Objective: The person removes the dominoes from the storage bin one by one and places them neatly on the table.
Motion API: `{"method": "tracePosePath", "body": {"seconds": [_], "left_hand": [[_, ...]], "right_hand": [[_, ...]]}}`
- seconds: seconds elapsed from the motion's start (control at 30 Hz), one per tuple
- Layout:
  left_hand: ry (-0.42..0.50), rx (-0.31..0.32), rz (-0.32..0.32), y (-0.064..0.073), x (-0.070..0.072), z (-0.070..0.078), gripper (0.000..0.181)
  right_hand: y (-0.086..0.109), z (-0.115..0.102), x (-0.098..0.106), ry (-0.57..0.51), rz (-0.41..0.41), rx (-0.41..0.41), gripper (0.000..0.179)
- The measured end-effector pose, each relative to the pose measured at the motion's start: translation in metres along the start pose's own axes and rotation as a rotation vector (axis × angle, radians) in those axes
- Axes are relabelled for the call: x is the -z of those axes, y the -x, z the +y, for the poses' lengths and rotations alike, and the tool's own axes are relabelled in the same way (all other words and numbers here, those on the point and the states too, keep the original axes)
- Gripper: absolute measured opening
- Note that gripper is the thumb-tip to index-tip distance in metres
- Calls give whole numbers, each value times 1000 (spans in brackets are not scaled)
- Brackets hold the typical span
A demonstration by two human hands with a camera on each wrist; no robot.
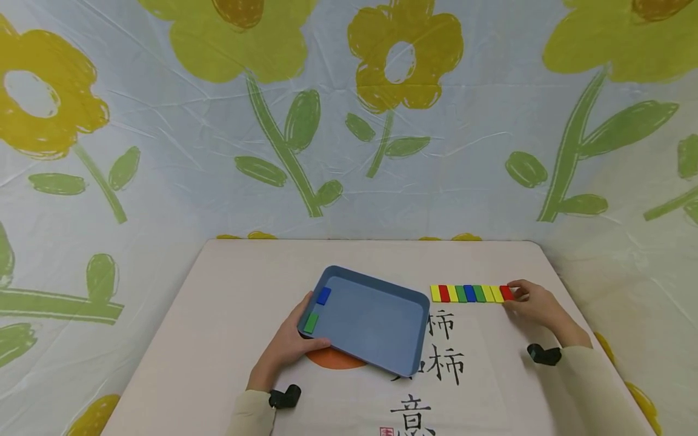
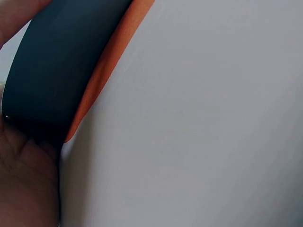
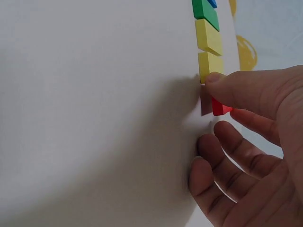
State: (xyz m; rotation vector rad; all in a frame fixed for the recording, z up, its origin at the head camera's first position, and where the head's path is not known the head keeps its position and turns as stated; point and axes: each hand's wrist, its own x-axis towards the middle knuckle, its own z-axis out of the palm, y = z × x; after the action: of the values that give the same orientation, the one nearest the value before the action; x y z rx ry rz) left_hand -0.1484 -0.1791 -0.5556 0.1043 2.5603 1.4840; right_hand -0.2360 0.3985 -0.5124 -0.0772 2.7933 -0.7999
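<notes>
My left hand [image 1: 286,345] grips the left corner of a blue tray [image 1: 376,321], thumb along its near edge. The left wrist view shows the tray's dark side wall [image 2: 61,66] close up against the palm. Inside the tray, along its left side, lie a blue block [image 1: 324,296] and a green block [image 1: 311,323]. At the right end of a row of coloured blocks, my right hand [image 1: 537,306] pinches a red block [image 3: 218,108] between thumb and index finger. Beside it sits a yellow block [image 3: 209,64]; the other fingers are loosely bent.
The rest of the row, including a blue block [image 1: 470,293], runs leftward toward the tray's right corner. Under the tray lies a sheet with black brush characters [image 1: 411,415] and an orange shape [image 1: 335,358]. A flower-printed cloth [image 1: 382,200] stands behind the table.
</notes>
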Motion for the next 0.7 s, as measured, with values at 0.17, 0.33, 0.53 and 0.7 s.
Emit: {"method": "tracePosePath", "body": {"seconds": [0.17, 0.33, 0.53, 0.7], "left_hand": [[1, 3, 1, 1, 0, 1, 117], [12, 3, 3, 1, 0, 0, 117], [15, 2, 5, 1, 0, -1, 117], [19, 5, 3, 1, 0, 0, 117]], "right_hand": [[-4, 4, 0, 4, -6, 3, 56], [-7, 7, -1, 8, -6, 13, 54], [-12, 9, 0, 16, -40, 3, 53], [-14, 10, 0, 14, -51, 7, 54]]}}
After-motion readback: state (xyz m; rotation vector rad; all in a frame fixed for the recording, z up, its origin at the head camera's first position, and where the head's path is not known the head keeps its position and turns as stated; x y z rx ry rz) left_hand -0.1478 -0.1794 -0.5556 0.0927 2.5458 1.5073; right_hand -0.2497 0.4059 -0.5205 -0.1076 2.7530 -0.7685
